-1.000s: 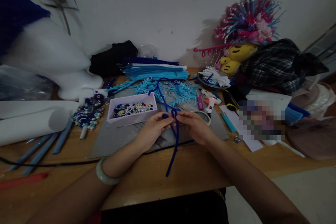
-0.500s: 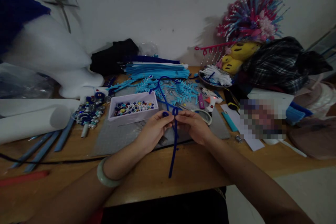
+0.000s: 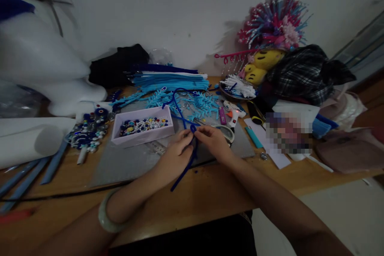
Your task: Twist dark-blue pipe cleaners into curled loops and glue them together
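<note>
A dark blue pipe cleaner (image 3: pixel 181 179) is pinched between my two hands near the middle of the table. It forms a small loop at the fingertips, and its free tail slants down to the left. My left hand (image 3: pixel 177 153) is closed on it, fingers curled around the part below the loop. From the other side, my right hand (image 3: pixel 215 142) grips it by the loop with thumb and fingertips. Another stretch of dark blue pipe cleaner (image 3: pixel 176 106) arches up behind the hands; whether it joins the held piece I cannot tell.
A white box of beads (image 3: pixel 142 139) stands left of my hands on a grey mat (image 3: pixel 115 167). Light blue pipe-cleaner branches (image 3: pixel 204 104) and a bundle of pipe cleaners (image 3: pixel 171 83) lie behind. A glue gun (image 3: pixel 235 114), a purple lighter (image 3: pixel 222 115) and scissors (image 3: pixel 225 134) are at right.
The pipe cleaner's tail has swung from nearly straight down to a leftward slant. My left hand has rolled over it. The whole view has shifted, with table items now further left.
</note>
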Demonstrator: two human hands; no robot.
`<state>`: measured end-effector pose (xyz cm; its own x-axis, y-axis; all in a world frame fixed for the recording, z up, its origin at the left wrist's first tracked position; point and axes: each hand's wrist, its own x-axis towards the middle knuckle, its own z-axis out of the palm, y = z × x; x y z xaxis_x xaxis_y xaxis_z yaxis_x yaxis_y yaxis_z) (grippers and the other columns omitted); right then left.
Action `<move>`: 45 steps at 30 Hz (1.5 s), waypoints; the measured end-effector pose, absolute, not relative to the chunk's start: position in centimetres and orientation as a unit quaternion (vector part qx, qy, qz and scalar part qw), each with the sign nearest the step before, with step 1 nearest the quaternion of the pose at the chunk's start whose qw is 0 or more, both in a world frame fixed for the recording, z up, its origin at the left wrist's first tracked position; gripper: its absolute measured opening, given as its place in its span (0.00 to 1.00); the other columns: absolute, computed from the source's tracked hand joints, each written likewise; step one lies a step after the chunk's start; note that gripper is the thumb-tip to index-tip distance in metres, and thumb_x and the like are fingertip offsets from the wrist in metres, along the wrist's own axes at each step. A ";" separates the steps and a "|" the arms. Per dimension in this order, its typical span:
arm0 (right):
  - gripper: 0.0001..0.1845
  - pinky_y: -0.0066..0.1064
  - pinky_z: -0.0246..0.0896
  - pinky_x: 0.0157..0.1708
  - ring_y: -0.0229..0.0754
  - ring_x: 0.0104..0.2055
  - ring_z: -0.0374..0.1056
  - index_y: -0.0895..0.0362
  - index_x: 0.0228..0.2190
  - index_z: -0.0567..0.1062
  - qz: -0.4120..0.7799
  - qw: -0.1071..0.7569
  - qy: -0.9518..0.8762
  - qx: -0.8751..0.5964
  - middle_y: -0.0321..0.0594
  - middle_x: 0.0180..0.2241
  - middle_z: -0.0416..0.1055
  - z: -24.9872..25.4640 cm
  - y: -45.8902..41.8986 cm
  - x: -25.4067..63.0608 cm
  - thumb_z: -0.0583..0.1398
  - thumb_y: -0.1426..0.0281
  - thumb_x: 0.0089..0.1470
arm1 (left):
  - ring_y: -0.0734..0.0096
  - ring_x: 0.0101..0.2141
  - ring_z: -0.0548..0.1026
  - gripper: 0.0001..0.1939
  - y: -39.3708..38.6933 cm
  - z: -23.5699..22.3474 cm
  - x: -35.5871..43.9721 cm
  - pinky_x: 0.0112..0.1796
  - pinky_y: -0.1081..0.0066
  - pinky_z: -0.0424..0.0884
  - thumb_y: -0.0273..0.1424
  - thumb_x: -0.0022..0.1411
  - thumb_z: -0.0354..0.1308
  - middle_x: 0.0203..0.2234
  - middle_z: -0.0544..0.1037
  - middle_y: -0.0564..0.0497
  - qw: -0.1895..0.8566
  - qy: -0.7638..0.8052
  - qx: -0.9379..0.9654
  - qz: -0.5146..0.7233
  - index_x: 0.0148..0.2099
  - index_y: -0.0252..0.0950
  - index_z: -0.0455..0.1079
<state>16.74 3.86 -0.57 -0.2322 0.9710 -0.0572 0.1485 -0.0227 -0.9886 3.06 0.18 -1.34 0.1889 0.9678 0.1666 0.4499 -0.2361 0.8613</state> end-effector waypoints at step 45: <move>0.16 0.28 0.55 0.35 0.39 0.35 0.64 0.56 0.35 0.71 0.257 0.293 -0.762 -0.516 0.41 0.34 0.71 2.7 3.8 21.7 0.47 0.64 0.56 | 0.83 0.21 0.62 0.08 1.9 0.3 1.2 0.23 0.80 0.59 0.34 0.48 0.59 0.21 0.64 0.57 0.663 0.454 0.402 0.439 0.26 0.34 0.65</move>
<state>21.73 3.77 2.67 -0.2947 0.9382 0.1816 0.6365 0.3345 -0.6950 1.24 1.90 0.32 0.2029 0.9471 -0.2486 -0.2175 0.2912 0.9316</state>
